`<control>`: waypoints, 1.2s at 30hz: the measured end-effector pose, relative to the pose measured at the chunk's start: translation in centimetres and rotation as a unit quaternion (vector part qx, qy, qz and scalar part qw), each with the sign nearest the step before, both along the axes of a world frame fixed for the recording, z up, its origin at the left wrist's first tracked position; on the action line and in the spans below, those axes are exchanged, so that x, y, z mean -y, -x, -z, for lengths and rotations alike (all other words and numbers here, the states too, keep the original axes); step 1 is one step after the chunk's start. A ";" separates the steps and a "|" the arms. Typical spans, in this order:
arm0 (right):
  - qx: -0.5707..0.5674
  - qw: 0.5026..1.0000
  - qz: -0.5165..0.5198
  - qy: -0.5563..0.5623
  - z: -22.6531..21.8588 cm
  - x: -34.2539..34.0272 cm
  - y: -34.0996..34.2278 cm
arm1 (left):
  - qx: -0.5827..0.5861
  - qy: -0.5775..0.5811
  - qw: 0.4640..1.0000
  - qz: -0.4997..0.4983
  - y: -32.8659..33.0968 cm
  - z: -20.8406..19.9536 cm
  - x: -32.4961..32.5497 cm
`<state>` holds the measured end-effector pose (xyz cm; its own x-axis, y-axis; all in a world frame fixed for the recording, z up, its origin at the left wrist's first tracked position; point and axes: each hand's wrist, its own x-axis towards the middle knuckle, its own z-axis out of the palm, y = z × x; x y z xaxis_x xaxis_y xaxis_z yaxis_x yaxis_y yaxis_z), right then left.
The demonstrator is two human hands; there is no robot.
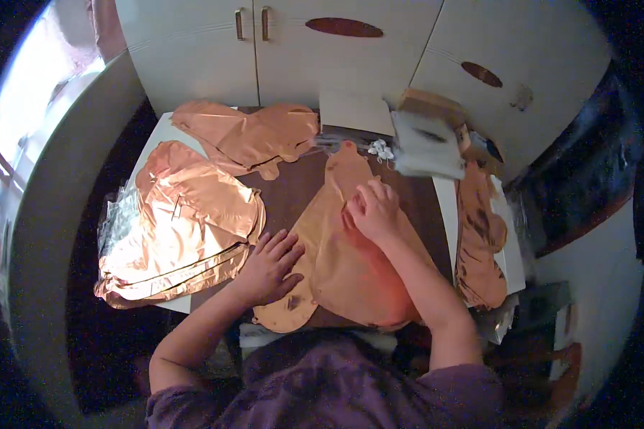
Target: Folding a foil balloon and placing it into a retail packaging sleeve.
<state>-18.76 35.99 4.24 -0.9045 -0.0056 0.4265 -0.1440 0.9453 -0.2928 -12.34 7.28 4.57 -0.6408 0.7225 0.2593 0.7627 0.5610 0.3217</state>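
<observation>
In front of me a flat copper-coloured foil balloon (350, 264) lies on the dark brown table, with a narrow end pointing away and a wide part near my body. My left hand (270, 268) lies palm down with fingers stretched, over the balloon's left edge. Bent fingers of my right hand (373, 211) are drawn together on the foil near the narrow end and appear to pinch it; their tips are partly hidden. To the left lies a pile of shiny copper foil balloons (193, 222), and another flat foil balloon (254, 136) rests at the back left.
Narrow copper foil pieces (479, 239) lie along the right edge. At the back right are a small white clump (381, 149), a clear plastic pack (428, 143) and a cardboard box (433, 106). Pale cabinets (186, 50) stand behind the table (283, 196).
</observation>
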 end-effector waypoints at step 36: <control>-0.007 0.956 -0.283 -0.078 -4.1 10.4 18.9 | -0.050 -0.188 0.980 -0.047 23.9 -2.0 5.4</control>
